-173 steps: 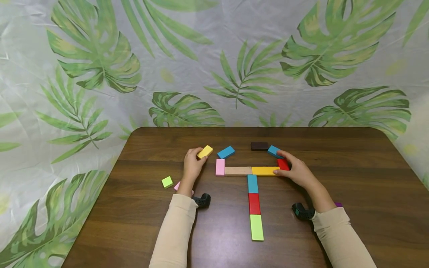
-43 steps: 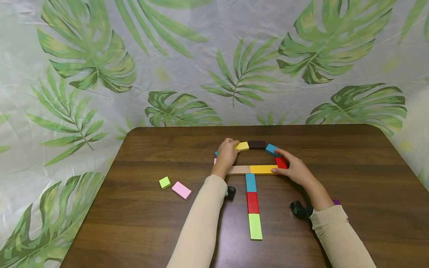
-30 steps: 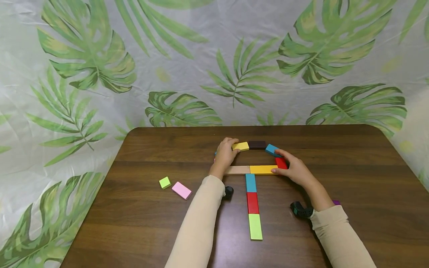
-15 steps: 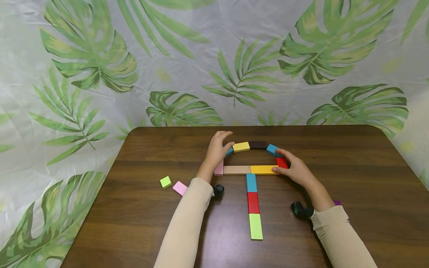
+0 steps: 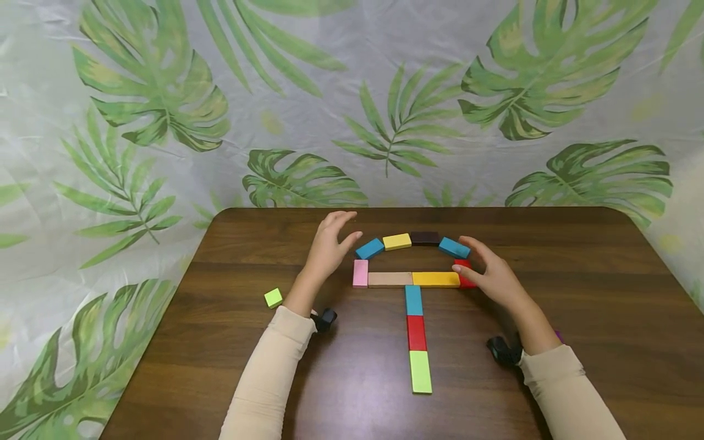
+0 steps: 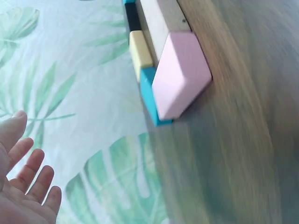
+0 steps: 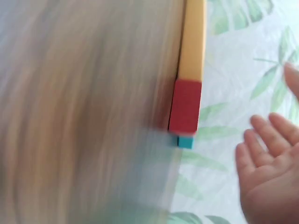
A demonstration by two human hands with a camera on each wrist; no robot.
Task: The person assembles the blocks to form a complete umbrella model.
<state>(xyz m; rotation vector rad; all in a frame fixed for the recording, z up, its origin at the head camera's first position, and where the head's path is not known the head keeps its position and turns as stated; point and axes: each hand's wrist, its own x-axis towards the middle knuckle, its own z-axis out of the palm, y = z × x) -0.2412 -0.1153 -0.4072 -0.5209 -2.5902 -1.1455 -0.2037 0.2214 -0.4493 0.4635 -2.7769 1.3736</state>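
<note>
Wooden blocks lie flat in an arched outline. Its crossbar is a pink block (image 5: 360,273), a beige block (image 5: 389,279), an orange block (image 5: 436,279) and a red block (image 5: 466,280). A blue block (image 5: 370,249), a yellow block (image 5: 397,242), a dark brown block (image 5: 425,238) and another blue block (image 5: 454,247) curve above it. My left hand (image 5: 324,250) is left of the arch, fingers spread, holding nothing. Beside the red block is my right hand (image 5: 495,278), fingers relaxed; in the right wrist view it stands apart from the blocks.
Below the crossbar runs a stem: a blue block (image 5: 414,300), a red block (image 5: 416,333) and a light green block (image 5: 420,371). A small green block (image 5: 273,297) lies left. Something purple (image 5: 558,336) shows partly behind the right wrist. Patterned cloth (image 5: 308,110) hangs behind the wooden table (image 5: 352,391).
My left hand brought the yellow block between the left blue and dark brown blocks, let go and drew back left. My right hand has shifted slightly right, away from the blue and red blocks.
</note>
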